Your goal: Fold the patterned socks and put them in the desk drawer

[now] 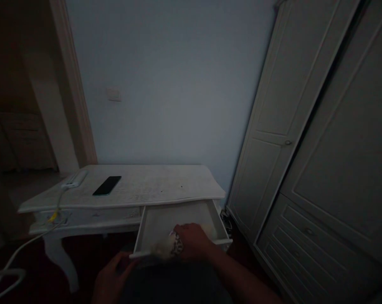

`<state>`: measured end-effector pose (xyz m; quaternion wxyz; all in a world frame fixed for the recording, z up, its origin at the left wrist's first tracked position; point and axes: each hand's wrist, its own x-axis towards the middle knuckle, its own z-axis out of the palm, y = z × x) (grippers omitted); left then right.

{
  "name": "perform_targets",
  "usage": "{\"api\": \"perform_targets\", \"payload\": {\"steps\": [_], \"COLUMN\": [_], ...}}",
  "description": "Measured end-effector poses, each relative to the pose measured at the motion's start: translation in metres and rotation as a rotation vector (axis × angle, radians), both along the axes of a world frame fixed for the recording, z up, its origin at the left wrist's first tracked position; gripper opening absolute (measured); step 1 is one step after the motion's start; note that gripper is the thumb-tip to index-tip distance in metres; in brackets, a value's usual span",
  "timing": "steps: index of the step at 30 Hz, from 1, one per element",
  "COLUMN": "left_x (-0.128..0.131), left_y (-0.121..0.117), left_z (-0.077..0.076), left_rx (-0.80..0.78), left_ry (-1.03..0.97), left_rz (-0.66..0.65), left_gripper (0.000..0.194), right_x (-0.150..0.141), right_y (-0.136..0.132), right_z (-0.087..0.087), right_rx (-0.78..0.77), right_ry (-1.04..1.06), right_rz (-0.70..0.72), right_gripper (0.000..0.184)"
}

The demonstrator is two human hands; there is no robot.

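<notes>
A white drawer (178,215) is pulled out from the right part of a white table (155,177). My left hand (115,274) is at the drawer's front left corner, fingers closed on its edge. Over the front of the drawer, my right hand (192,240) is closed on a pale, crumpled cloth (177,245) with a dark pattern. Motion smears the cloth's left part, and the hand hides the rest. Behind the right hand, a faint pale patch (209,230) shows inside the drawer, too blurred to name.
A dark phone (107,185) and a white power strip (74,179) lie on the table's left side. A white cable (26,245) hangs from the left edge. White wardrobes (273,126) stand close on the right. A blue-grey wall (178,84) rises behind the table.
</notes>
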<state>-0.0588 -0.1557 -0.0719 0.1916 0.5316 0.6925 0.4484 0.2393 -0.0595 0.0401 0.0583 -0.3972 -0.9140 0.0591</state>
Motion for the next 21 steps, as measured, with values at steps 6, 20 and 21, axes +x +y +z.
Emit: {"api": "perform_targets", "payload": {"steps": [6, 20, 21], "left_x": [-0.002, 0.008, 0.008], "left_y": [0.0, 0.004, 0.004], "left_z": [0.002, 0.01, 0.01], "left_rx": [0.13, -0.042, -0.044], "left_ry": [-0.22, -0.049, -0.049], "left_rz": [0.001, -0.038, -0.031], "left_gripper": [0.028, 0.06, 0.057], "right_x": [-0.103, 0.041, 0.033], "right_y": [-0.018, -0.004, -0.008], "right_z": [-0.02, 0.001, -0.009], "right_rx": [0.148, 0.06, 0.143], "right_ry": [0.013, -0.055, -0.052], "right_rz": [0.224, 0.259, 0.274], "right_gripper": [0.062, 0.078, 0.075]}}
